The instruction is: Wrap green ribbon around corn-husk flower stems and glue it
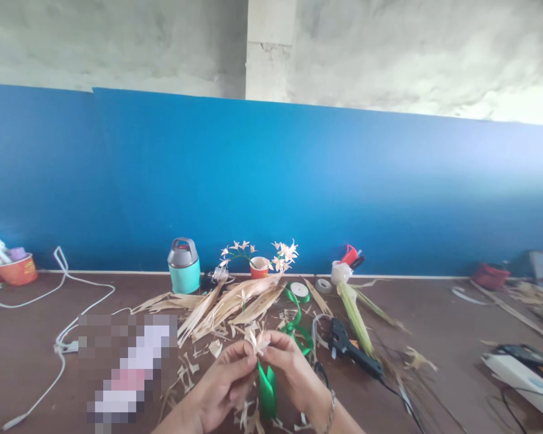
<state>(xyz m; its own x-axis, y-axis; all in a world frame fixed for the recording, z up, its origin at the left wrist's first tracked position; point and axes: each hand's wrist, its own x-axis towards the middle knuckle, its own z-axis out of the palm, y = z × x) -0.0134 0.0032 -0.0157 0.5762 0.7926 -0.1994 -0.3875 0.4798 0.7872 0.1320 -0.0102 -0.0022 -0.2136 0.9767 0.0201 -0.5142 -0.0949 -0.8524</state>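
Head view: one small pale flower point(256, 342), held up over the brown table point(31, 343). Left hand point(228, 372): thumb and finger pinched on the flower's left side. Right hand point(294, 367): likewise pinching, on its right side. Risk, as judged: a petal could crease or tear if the two pinches pulled against each other, the material seeming thin and dry; the green ribbon point(266, 395), hanging directly below the flower, could slip or twist under a loose grip, its upper end being hidden. Appearance: cream-white, petals narrow, pointed and splayed; centre too small to read. Surroundings: pale scraps point(215, 348), left of and beyond the flower; dried husk leaves point(235, 304), beyond it; black glue gun point(350, 348), to its right; ribbon spool point(299, 292), beyond and rightward; paper cup point(259, 273), farther beyond; teal flask point(184, 277), beyond and leftward.
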